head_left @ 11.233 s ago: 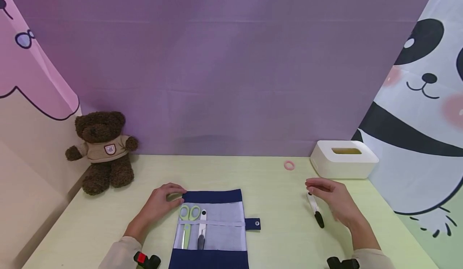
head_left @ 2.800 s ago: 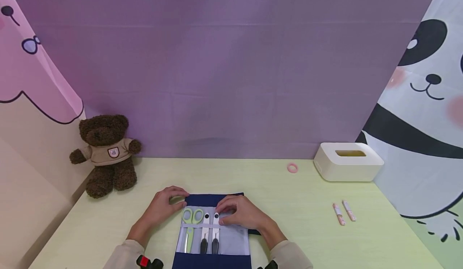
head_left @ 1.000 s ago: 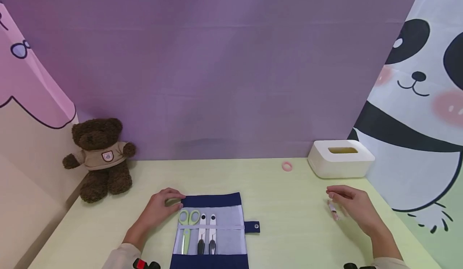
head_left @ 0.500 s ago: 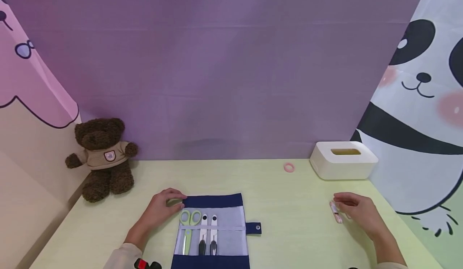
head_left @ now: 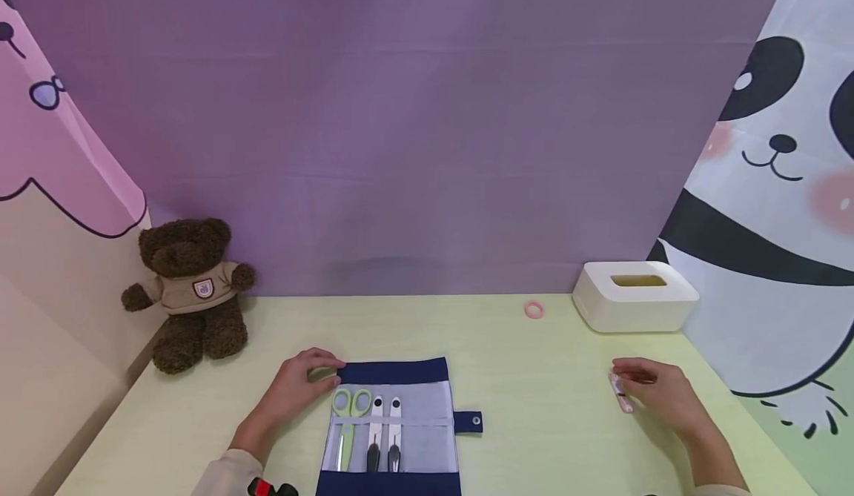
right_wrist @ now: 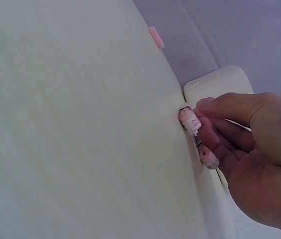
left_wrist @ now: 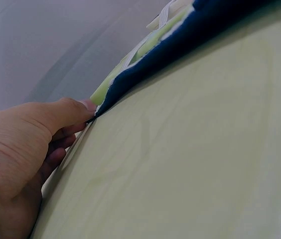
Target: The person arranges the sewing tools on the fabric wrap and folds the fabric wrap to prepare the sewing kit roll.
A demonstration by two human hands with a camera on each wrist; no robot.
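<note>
A big purple cloth point(head_left: 427, 147) hung behind a pale bench point(head_left: 520, 385). A cloth with a panda point(head_left: 767, 325) on it hung on the right side. A brown teddy bear point(head_left: 190, 296) in a tan shirt stood at the back left of the bench, and a white box point(head_left: 630, 311) with a slot on top sat at the back right.

The blue pouch point(head_left: 394, 371) lay flat and open near the person. The left hand point(head_left: 300, 385) pinched its far left corner, thumb on top. The right hand point(head_left: 660, 396) was well apart from it, with bent fingers down by two little sticks. I could not tell if it gripped one or only touched it.

In the pouch, green scissors point(head_left: 346, 432), a white tool point(head_left: 375, 434) and a second white tool point(head_left: 395, 434) lay in a row under a thin band. To their right, the lining was bare. One pink-and-white stick point(right_wrist: 190, 120) was beside the thumb; the other stick point(right_wrist: 209, 157) was by the fingers. A pink ring point(head_left: 534, 309) lay near the box.

The step looked like picking up a stick. Next seemed to need a soft pinch, a lift, and a slide under the band in the bare part.
</note>
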